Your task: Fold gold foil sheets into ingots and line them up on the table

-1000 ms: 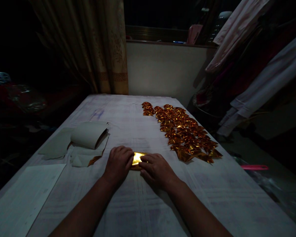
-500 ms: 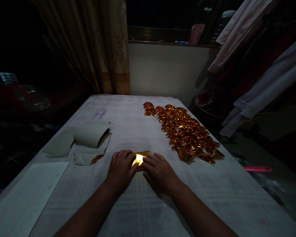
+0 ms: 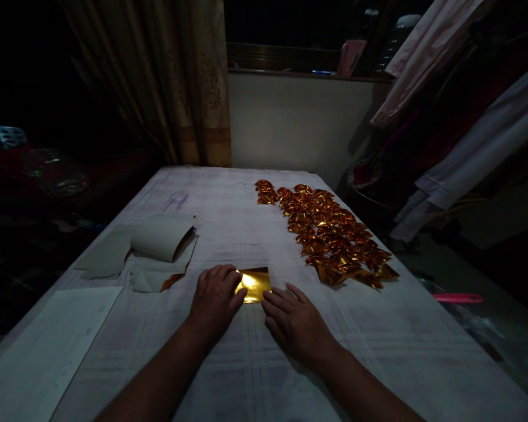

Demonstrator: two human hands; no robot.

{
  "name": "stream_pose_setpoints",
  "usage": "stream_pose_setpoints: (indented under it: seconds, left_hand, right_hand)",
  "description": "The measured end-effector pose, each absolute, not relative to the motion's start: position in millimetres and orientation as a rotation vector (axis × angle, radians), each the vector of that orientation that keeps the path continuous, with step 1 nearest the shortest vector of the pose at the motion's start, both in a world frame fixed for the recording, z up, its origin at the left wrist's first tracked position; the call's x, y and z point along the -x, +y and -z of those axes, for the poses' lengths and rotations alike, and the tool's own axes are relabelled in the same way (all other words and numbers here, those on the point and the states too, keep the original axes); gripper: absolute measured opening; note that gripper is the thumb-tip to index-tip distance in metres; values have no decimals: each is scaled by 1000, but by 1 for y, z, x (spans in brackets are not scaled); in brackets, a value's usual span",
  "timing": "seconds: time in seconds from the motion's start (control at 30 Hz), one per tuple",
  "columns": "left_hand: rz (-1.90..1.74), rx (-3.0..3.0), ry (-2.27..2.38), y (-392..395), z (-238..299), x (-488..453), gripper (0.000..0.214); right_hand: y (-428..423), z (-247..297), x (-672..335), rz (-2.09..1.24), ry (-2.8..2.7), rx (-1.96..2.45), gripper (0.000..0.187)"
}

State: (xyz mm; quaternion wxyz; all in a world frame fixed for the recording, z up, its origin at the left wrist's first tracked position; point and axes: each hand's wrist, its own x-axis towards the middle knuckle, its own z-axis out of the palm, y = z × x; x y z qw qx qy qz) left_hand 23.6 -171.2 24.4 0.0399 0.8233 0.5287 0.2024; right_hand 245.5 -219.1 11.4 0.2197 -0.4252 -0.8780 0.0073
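A small rectangle of shiny gold foil paper (image 3: 256,283), seemingly folded, lies on the cloth-covered table in front of me. My left hand (image 3: 215,298) covers its left end, fingers bent over the edge and thumb resting on the near side. At the right end, the fingertips of my right hand (image 3: 294,319) lie at or just beside the paper's edge, stretched out and slightly spread. Further right is a cluster of folded gold foil pieces (image 3: 330,234) in rows.
Left of my hands lie several loose pale-backed foil sheets (image 3: 161,239), one curled over. A large white sheet (image 3: 48,346) is at the near left. The table (image 3: 229,363) has a whitish checked cover. Hanging clothes (image 3: 479,152) and a pink handle (image 3: 458,298) are beyond the right edge.
My right hand has slid right and slightly nearer, off the foil paper, baring more of its gold surface. The left hand has stayed nearly still on the left end.
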Motion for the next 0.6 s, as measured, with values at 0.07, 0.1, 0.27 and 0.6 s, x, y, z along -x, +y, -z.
stream_pose_setpoints:
  seconds: [0.07, 0.1, 0.27, 0.6]
  left_hand:
    - [-620, -2527, 1619, -171, -25, -24, 18]
    - [-618, -2529, 1617, -171, -25, -24, 17]
    - [-602, -2543, 1608, -170, -26, -25, 19]
    - [-574, -2561, 1626, -171, -29, -26, 25]
  right_hand:
    - [-223, -10, -253, -13, -2438, 1217, 29]
    - [-224, -10, -257, -5, -2432, 1238, 30]
    - [-222, -18, -262, -5, -2357, 1314, 25]
    - [-178, -25, -207, -173, -2250, 1809, 46]
